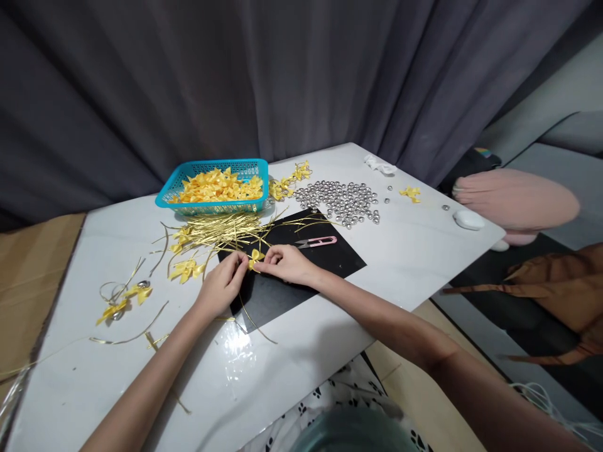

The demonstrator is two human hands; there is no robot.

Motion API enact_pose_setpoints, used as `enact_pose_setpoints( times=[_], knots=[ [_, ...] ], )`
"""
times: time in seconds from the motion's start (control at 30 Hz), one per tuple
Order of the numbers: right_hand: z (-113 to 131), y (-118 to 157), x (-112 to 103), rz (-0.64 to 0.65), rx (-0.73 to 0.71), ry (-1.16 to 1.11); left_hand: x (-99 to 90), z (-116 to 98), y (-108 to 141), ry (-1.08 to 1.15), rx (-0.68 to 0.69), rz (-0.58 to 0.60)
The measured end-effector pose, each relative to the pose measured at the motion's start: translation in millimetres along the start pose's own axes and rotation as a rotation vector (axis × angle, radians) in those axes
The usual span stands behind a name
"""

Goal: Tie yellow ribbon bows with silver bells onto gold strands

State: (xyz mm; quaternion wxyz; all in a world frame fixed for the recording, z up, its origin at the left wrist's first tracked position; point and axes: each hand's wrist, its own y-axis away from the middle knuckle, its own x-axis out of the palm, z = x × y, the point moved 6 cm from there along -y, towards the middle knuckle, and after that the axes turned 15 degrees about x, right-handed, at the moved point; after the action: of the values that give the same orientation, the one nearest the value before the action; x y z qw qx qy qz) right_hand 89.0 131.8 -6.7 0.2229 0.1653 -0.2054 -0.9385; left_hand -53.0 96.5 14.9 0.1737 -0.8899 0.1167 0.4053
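Observation:
Between my two hands, over a black mat [277,295], is a small yellow ribbon bow [255,256]. My left hand [223,282] pinches it at its left side, and my right hand [287,263] pinches it from the right. A thin gold wire tie [249,317] trails down below my left fingers. Just behind my hands lies a pile of gold ties [221,230], with loose yellow bows [186,270] to the left. Pink-handled thread snips [320,242] rest on the mat beyond my right hand.
A blue basket [162,196] filled with yellow bows stands at the back. Many small silver bells [343,199] are spread to its right. Bows with silver pieces [125,301] lie at the left. A white rounded object [468,219] sits near the table's right corner.

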Motion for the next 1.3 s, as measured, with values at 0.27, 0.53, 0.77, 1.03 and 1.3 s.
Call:
enact_pose_setpoints(
  times=[0.27, 0.53, 0.77, 1.03, 1.3],
  knots=[
    [4, 10, 13, 0.254, 0.084, -0.172, -1.5, -3, 0, 0.153, 0.002, -0.056],
    [1, 2, 7, 0.144, 0.025, -0.066, 4.2, -1, -3, 0.338, -0.029, -0.073],
    [4, 6, 16, 0.164, 0.012, 0.006, 9.2, -1, 0, 0.457, -0.090, -0.191],
    [10, 8, 6, 0.150, -0.072, 0.069, 19.4, 0, 1, 0.637, -0.172, -0.239],
    [12, 11, 3, 0.195, -0.038, -0.036, 20.2, -2, -2, 0.767, -0.194, -0.212]
  ],
)
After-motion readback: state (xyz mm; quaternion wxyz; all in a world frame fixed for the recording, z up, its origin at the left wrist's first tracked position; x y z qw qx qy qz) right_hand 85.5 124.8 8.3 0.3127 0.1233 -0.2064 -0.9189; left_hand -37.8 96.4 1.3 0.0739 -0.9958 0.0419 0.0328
